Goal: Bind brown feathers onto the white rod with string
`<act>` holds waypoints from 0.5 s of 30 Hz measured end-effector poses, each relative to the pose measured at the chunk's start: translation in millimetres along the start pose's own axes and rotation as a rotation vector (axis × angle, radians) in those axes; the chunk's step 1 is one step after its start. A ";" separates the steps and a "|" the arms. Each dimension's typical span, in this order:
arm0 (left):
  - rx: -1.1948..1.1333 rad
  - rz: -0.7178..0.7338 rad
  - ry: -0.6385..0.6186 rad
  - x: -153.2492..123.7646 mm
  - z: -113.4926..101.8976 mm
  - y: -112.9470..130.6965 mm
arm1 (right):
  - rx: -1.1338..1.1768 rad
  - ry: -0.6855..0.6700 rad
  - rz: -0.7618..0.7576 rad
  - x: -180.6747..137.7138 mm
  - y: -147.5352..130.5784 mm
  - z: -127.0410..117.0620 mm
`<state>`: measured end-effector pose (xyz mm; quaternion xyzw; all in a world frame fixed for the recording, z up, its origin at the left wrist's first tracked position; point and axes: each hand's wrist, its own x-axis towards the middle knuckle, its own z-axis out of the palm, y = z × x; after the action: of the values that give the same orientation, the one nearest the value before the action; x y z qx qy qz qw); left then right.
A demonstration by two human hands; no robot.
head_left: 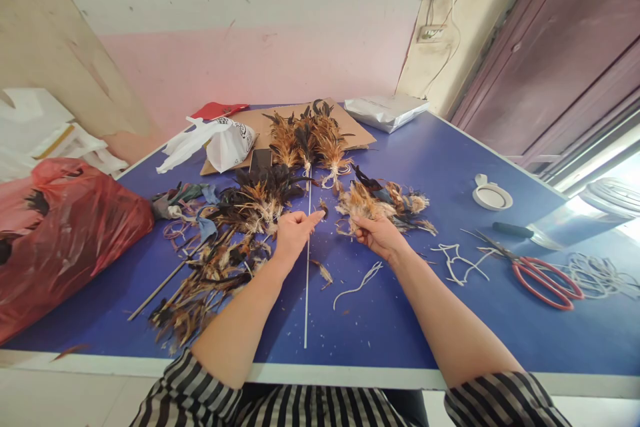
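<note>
— Head view, looking down: the left hand (293, 230) pinches a small feather (324, 208) between thumb and forefinger, right over the table's white centre line (306, 293).

— And the right hand (377, 235)?

— Clenched round the base of a feather bunch (360, 203), tips fanning away, low over the blue table (400, 327). I'd say it's feather-to-bunch work: one feather held near the gathered lot, the two a little apart.

— So what does it need?

— My guess is a fine pinch and a firm grip on those stems; they're light and would slip or scatter.

— Anything close by?

— A white string piece (357, 285) lies just beside the right wrist, more further right. The red-handled scissors (545, 277) are well apart, out to the right.

— And the clutter?

— A loose feather heap (215, 273) crowds the left forearm, with a thin rod (155, 292) poking out. Tied feather bunches (305, 137) lie on cardboard (357, 127) at the back, and a red plastic bag (65, 233) sits at the left edge. Nothing lies between the hands.
</note>
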<state>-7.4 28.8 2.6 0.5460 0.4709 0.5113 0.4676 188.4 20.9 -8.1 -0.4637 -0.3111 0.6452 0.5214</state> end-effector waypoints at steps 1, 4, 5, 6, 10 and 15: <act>0.107 0.091 0.016 -0.6 -1.1 2.2 | -0.003 -0.002 -0.003 0.3 0.2 -0.2; 0.274 0.255 -0.006 -1.8 -3.4 9.2 | 0.000 -0.007 -0.007 1.8 1.2 -1.1; 0.278 0.263 -0.009 -2.1 -3.7 11.4 | 0.005 -0.006 -0.008 2.3 1.6 -1.3; 0.260 0.254 -0.012 -2.6 -3.5 14.1 | 0.010 -0.004 -0.008 2.7 1.9 -1.6; -0.057 0.091 -0.216 -15.1 1.3 36.2 | 0.024 0.004 -0.010 2.1 1.2 -1.9; -0.676 -0.360 -1.011 -62.8 14.6 84.6 | 0.015 0.042 -0.017 -1.7 -2.4 -0.7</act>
<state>8.1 -44.0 78.5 0.4544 0.0889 0.2241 0.8575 190.0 19.8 -5.7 -0.4705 -0.2991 0.6335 0.5366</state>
